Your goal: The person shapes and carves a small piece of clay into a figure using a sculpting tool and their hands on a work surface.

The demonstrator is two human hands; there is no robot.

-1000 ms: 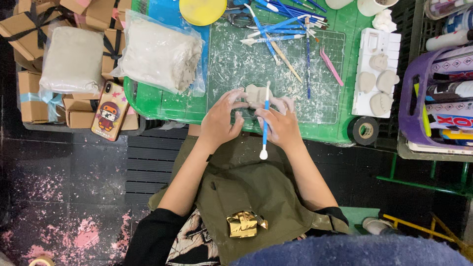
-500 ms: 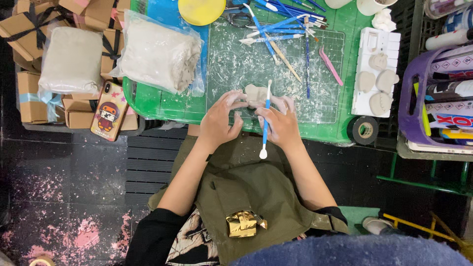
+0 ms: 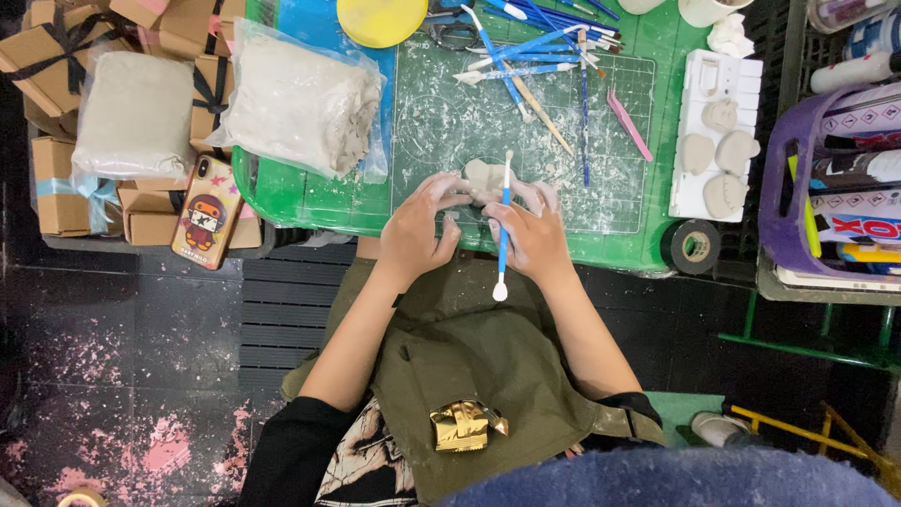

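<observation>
Two hands on one clay lump [image 3: 483, 178] | left hand [image 3: 418, 230] cupping it | right hand [image 3: 535, 235] gripping one blue modelling tool [image 3: 504, 225] | two clay bags [image 3: 305, 103]

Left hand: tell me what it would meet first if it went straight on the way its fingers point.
The left hand points up and right at the clay piece its fingertips already touch; so that comes first.
</observation>
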